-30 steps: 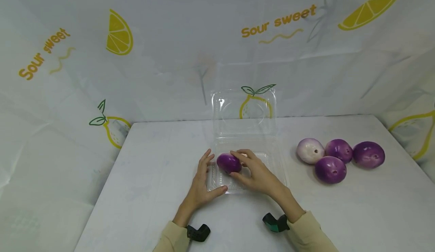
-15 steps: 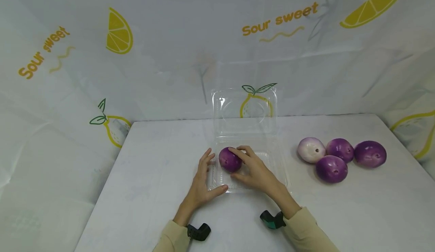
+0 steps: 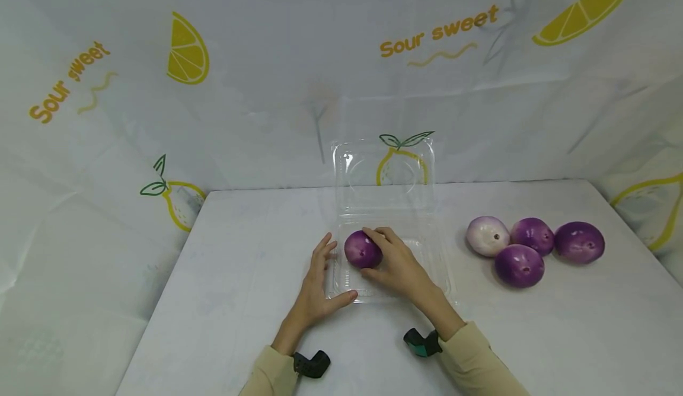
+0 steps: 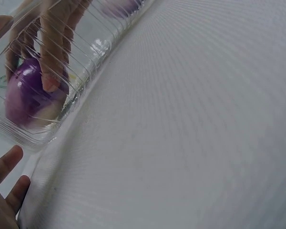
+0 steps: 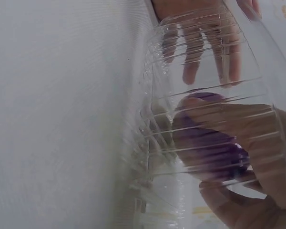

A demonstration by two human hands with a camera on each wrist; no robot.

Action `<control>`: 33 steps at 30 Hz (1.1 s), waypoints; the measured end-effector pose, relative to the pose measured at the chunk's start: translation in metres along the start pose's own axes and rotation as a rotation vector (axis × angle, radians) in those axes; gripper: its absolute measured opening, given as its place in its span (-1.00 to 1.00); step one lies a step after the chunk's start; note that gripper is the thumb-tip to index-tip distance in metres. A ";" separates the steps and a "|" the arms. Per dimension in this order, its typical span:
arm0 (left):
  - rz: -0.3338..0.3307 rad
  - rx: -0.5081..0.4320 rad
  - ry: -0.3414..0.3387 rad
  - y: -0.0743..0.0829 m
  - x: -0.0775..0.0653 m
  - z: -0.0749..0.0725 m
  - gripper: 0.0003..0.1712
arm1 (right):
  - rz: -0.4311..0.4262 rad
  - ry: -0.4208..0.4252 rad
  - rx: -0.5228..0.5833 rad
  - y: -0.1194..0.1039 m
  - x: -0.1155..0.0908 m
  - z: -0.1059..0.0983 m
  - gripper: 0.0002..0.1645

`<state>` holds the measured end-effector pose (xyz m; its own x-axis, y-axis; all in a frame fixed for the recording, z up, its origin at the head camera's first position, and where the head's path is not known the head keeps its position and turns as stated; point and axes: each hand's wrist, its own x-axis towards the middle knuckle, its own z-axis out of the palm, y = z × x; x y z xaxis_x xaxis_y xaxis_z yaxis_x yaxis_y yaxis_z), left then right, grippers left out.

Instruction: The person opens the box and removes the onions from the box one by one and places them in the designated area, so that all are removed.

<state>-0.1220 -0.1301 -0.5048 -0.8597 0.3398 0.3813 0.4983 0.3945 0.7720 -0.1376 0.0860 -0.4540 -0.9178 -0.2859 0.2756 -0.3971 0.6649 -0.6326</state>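
In the head view my right hand point(image 3: 396, 264) holds a round, glossy purple fruit point(image 3: 360, 250) between thumb and fingers, in the left part of a clear plastic clamshell box point(image 3: 427, 277). Through the box's ribbed wall, the left wrist view shows the same fruit point(image 4: 26, 98) with fingers over it. My left hand point(image 3: 315, 292) lies at the box's left side, fingers spread and nearly straight, thumb at the front rim. The box's lid point(image 3: 384, 197) stands raised at the back. The right wrist view shows the right hand point(image 5: 257, 133) around the fruit point(image 5: 205, 148).
Several more purple fruits sit together to the right: a pale one point(image 3: 488, 236), a dark one in front point(image 3: 519, 266) and another at the far right point(image 3: 579, 243). The white table point(image 3: 256, 242) ends at a lemon-printed cloth point(image 3: 267, 88) behind.
The fruit has turned in my right hand, so its round end with the small scar now faces the viewer, and it sits slightly farther back and right. The left hand has stayed in place.
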 end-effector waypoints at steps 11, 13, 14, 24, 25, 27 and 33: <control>0.000 0.001 0.013 0.000 0.000 0.000 0.16 | -0.041 0.049 0.012 -0.002 -0.005 -0.010 -0.05; -0.002 -0.001 0.010 0.001 0.000 0.000 0.16 | -0.046 0.052 0.021 -0.003 -0.006 -0.014 -0.05; -0.004 -0.002 0.009 0.001 0.000 0.000 0.16 | -0.045 0.052 0.026 -0.003 -0.006 -0.016 -0.05; -0.010 -0.002 0.009 0.002 0.001 0.000 0.17 | -0.044 0.081 0.055 -0.004 -0.012 -0.032 -0.05; -0.007 0.001 0.009 0.001 0.001 0.000 0.18 | -0.043 0.084 0.054 -0.003 -0.012 -0.033 -0.05; -0.001 0.008 0.011 0.001 0.001 0.000 0.18 | -0.044 0.087 0.053 -0.002 -0.014 -0.037 -0.04; 0.006 0.017 0.021 0.001 0.001 0.001 0.17 | -0.025 0.096 0.052 -0.001 -0.019 -0.050 -0.02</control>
<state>-0.1226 -0.1288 -0.5043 -0.8587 0.3242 0.3970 0.5054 0.4070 0.7609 -0.1199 0.1254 -0.4229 -0.9041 -0.2328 0.3584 -0.4218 0.6211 -0.6605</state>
